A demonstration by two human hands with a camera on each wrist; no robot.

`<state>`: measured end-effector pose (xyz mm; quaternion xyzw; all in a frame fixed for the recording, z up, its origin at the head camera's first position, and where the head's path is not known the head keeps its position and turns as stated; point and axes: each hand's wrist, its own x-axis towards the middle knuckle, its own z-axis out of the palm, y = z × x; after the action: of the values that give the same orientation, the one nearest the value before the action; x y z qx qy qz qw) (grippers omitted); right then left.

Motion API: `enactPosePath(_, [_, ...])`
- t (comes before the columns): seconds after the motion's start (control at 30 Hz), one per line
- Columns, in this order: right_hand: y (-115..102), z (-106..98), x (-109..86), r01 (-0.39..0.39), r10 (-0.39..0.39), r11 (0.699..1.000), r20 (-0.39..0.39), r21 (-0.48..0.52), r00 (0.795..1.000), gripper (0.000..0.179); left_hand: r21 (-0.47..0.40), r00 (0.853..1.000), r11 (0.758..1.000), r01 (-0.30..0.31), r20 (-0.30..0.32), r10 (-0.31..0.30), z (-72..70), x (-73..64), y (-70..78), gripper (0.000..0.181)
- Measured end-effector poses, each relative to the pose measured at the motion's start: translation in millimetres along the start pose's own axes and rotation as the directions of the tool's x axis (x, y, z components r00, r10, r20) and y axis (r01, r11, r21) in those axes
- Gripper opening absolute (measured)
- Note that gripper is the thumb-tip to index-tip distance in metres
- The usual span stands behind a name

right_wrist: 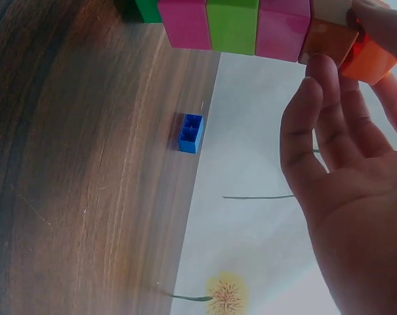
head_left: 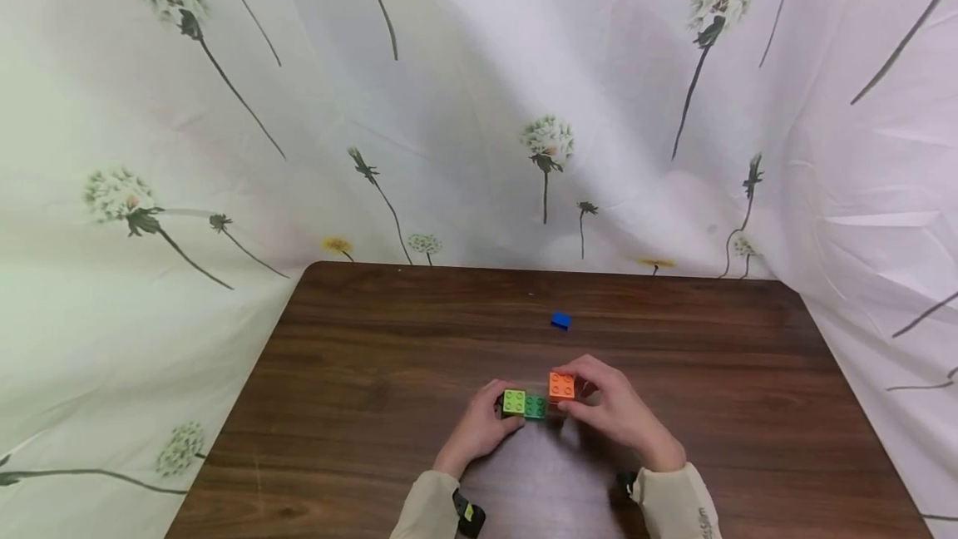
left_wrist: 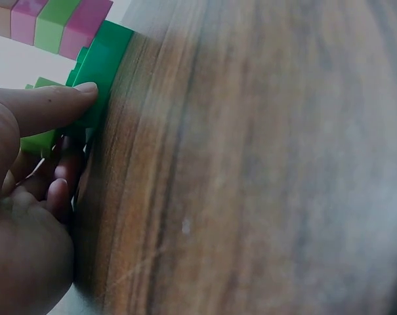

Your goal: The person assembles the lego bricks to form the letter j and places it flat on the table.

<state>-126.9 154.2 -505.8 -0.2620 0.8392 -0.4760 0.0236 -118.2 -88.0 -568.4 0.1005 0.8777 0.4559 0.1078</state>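
My left hand (head_left: 479, 427) pinches a dark green toy brick (left_wrist: 107, 56) low at the tabletop, thumb on its side. A light green brick (head_left: 514, 402) sits on its left end, partly hidden by the thumb in the left wrist view. My right hand (head_left: 621, 410) grips the upper end of a brick tower (right_wrist: 232, 26) between thumb and fingers. The tower stacks pink, light green, pink and brown bricks, with an orange brick (head_left: 562, 385) on top. Its lowest pink brick is right at the dark green brick's right end.
A small blue brick (head_left: 560, 321) lies on the dark wooden table (head_left: 359, 356), beyond the hands toward the back edge. Behind the table hangs a white cloth (head_left: 464, 123) printed with dandelions.
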Motion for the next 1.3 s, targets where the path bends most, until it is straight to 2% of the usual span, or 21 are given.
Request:
enactPosePath(0.43, [-1.9, -1.6, 0.1, 0.005, -0.005, 1.0, -0.001, -0.007, 1.0, 0.038, -0.013, 1.0, 1.0, -0.004, 0.002, 0.004, 1.6, 0.4, -2.8, 0.037])
enactPosePath(0.8, [-5.0, -4.5, 2.5, -0.039, 0.04, 0.999, 0.008, -0.037, 0.999, 0.037, 0.004, 1.0, 1.0, -0.017, 0.001, 0.017, 2.6, 1.2, -3.7, 0.038])
enactPosePath(1.3, [-8.4, -2.5, 1.4, -0.02, 0.021, 0.998, 0.006, -0.063, 1.0, 0.036, -0.017, 1.0, 1.0, 0.0, 0.013, 0.0, 1.6, 1.5, -3.0, 0.038])
